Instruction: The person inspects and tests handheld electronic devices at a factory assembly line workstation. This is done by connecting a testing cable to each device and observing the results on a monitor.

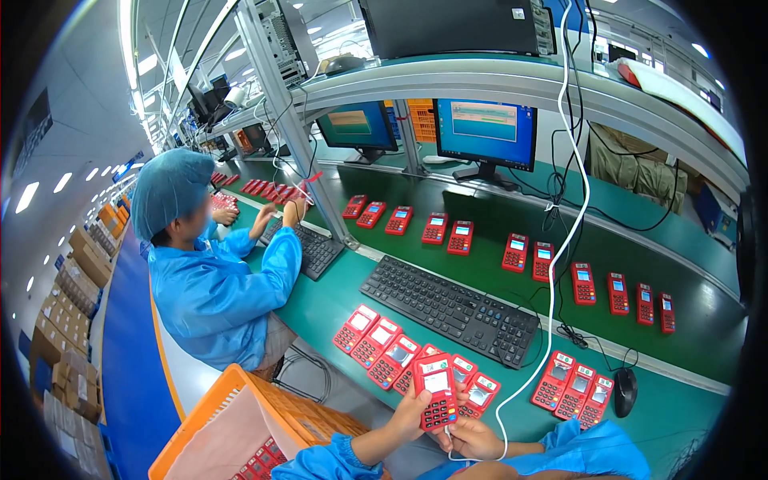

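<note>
My left hand (409, 414) is closed around the side of a red card payment terminal (437, 384) with a small screen and a keypad, held face up over the bench edge. My right hand (474, 439) pinches the end of a white cable (571, 228) against the terminal's lower edge. Whether the plug is inside the port I cannot tell. Behind the held terminal lies a row of similar red terminals (352, 330), partly overlapping. Another group of red terminals (574, 390) lies to the right, beside a black mouse (626, 392).
A black keyboard (452, 308) lies across the green bench. Beyond it, several lit terminals (433, 228) line a dark green strip below a monitor (486, 132). An orange crate (232, 400) with terminals stands at lower left. A co-worker in blue (216, 272) works at the left.
</note>
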The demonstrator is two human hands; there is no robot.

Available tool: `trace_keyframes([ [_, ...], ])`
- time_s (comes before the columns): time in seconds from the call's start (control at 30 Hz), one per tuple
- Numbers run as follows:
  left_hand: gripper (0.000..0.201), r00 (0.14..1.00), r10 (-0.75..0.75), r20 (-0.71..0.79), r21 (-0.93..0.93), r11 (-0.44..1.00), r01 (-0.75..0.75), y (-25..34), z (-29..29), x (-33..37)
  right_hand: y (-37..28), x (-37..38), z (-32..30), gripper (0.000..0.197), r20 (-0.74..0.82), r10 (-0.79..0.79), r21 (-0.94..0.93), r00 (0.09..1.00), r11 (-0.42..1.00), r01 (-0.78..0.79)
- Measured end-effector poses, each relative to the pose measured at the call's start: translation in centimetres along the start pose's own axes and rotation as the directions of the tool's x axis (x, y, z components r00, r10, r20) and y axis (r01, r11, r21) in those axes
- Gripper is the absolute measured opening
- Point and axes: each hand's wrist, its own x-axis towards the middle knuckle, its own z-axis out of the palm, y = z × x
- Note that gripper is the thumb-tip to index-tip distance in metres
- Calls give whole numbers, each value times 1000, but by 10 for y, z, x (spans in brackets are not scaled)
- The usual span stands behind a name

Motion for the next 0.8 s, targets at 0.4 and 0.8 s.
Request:
trace_keyframes([
  [0.4,77,999,-21,34,-18,1000,22,7,6,0,-5,10,14,23,-229,-116,-97,967,991,96],
  [0.8,88,969,17,-247,-232,970,-76,17,-3,9,-8,47,44,21,-323,-209,-324,923,941,100],
])
